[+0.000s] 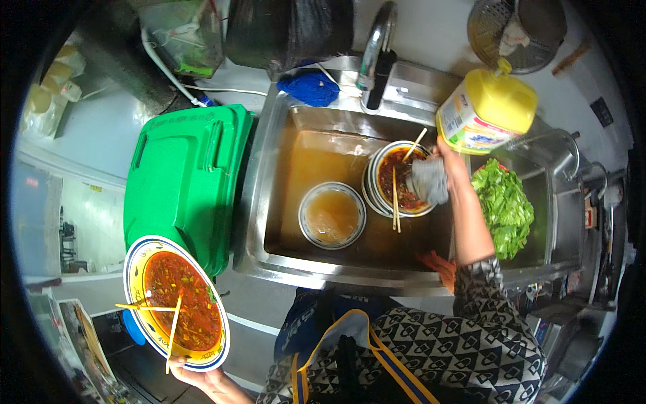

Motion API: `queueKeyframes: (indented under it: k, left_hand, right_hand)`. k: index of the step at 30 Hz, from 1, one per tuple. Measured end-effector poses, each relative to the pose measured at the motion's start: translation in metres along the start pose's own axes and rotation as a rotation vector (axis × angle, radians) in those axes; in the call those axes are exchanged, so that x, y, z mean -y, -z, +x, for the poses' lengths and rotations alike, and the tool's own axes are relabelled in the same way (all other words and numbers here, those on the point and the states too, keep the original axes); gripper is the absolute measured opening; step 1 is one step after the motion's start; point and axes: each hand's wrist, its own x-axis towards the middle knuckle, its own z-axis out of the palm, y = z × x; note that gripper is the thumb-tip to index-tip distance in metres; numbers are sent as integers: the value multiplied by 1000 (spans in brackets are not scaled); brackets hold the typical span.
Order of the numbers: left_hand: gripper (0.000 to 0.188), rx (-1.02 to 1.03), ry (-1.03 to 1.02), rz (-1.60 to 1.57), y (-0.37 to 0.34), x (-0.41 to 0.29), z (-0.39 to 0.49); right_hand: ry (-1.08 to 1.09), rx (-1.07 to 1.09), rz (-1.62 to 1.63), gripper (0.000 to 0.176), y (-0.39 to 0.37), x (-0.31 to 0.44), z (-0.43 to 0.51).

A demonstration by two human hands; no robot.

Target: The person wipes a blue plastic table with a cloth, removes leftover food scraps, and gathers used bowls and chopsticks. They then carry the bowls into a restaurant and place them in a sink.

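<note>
My left hand [197, 374] grips the rim of a wide patterned bowl [135, 267] at the lower left. It holds red broth with green bits, and yellow chopsticks [174, 328] lie across it. My right hand [452, 164] is over the right side of the sink, shut on a blurred grey thing [429, 181], perhaps a cloth or scrubber. Beneath that is a stack of bowls [371, 189]; the top one has dark red oily broth and chopsticks [395, 202]. Another bowl [303, 214], filled with cloudy liquid, stands in the brownish water of the steel sink [257, 222].
A green lidded bin [176, 161] stands left of the sink. Behind the basin are a faucet [376, 60] and a blue cloth [310, 88]. A yellow jug [487, 111] is beyond my right hand. Leafy greens [502, 212] fill part of the right basin; an orange cloth [441, 267] hangs near the front edge.
</note>
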Motion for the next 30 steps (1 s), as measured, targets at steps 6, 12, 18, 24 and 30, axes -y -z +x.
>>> queueKeyframes:
  k: [6,12,18,24,30]
  left_hand:
    - [75,-111,-105,-34,30,-50,-27]
    - [71,-138,-167,-154,103,-115,-44]
    - [68,-237,-231,-217,202,-175,-48]
    - [66,-273,-339,-257,318,-263,-80]
    - [65,-185,-395,-334,514,-352,-143]
  right_hand:
    - [289,-474,110,50,-95,44,103]
    - [451,-207,235,48,-125,7,12]
    - [474,87,-71,49,-228,-81,-156]
    - [47,849,-80,70,-450,-118,-328]
    - [130,559,-436,82,-516,-161,-433]
